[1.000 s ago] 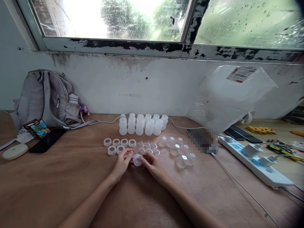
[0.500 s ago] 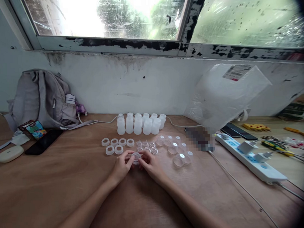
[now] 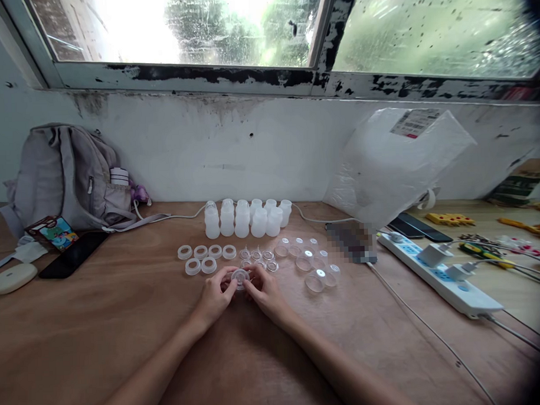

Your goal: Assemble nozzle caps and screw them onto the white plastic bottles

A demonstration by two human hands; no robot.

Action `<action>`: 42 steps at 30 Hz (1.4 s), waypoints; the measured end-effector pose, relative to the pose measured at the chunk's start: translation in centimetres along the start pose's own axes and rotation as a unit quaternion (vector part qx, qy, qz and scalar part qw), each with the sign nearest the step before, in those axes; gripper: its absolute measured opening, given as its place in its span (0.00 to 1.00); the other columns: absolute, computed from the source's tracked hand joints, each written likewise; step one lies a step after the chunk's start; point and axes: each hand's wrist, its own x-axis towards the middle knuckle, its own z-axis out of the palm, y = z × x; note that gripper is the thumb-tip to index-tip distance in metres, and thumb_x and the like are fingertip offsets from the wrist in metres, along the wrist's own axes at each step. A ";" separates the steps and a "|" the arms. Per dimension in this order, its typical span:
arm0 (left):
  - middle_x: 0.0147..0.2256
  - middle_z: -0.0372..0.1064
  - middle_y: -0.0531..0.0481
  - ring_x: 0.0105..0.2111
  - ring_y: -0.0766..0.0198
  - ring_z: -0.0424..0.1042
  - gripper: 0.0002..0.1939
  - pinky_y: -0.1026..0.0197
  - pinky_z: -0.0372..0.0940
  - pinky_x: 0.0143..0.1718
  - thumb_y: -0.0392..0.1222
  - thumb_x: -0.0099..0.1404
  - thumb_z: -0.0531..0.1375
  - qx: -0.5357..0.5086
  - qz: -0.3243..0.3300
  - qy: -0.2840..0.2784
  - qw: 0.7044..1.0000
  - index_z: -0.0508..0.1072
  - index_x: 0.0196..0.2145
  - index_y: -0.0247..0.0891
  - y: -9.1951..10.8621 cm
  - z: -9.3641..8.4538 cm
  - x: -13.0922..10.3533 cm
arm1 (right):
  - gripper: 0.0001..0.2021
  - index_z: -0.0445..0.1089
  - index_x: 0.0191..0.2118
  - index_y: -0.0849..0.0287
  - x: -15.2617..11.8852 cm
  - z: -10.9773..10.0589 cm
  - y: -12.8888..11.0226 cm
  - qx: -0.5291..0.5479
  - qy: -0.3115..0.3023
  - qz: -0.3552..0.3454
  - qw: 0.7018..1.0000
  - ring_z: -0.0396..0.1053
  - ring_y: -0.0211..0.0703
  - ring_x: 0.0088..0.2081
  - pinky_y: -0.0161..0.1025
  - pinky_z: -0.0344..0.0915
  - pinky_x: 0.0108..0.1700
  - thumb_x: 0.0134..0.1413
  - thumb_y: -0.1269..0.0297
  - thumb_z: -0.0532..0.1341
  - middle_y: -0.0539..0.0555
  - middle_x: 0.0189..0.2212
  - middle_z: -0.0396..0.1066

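Left hand: thumb and fingers drawn in to the width of one round, translucent plastic ring piece with a clear centre, gripping its left side. Right hand: likewise pinched on its right side. The piece is between the hands, face up, well in from the far edge of the brown wooden table; whether it touches the surface cannot be told. Both forearms converge from the near side, wrists low, fingers curled, thumbs nearest the viewer.

Containers: translucent white, waisted plastic bottles stand upright in a cluster near the table's far edge; contents cannot be determined. Between bottles and hands lie six whitish plastic rings, clear round nippled discs and, rightward, clear domed plastic caps.
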 end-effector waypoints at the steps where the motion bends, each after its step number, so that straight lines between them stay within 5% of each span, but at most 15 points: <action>1: 0.37 0.71 0.47 0.33 0.62 0.71 0.13 0.65 0.66 0.29 0.40 0.58 0.52 0.008 0.002 0.002 1.000 0.67 0.41 0.37 0.0 0.0 0.0 | 0.08 0.61 0.38 0.58 0.0 0.0 0.0 -0.004 0.000 -0.003 1.000 0.63 0.33 0.20 0.32 0.61 0.23 0.49 0.66 0.54 0.48 0.24 0.65; 42: 0.27 0.72 0.52 0.25 0.64 0.71 0.08 0.66 0.63 0.26 0.37 0.54 0.55 0.101 0.021 0.062 0.993 0.69 0.33 0.39 -0.1 0.2 -0.2 | 0.03 0.62 0.31 0.59 0.0 0.7 -0.3 -0.022 0.029 0.005 0.999 0.59 0.33 0.20 0.30 0.57 0.21 0.46 0.67 0.55 0.47 0.20 0.62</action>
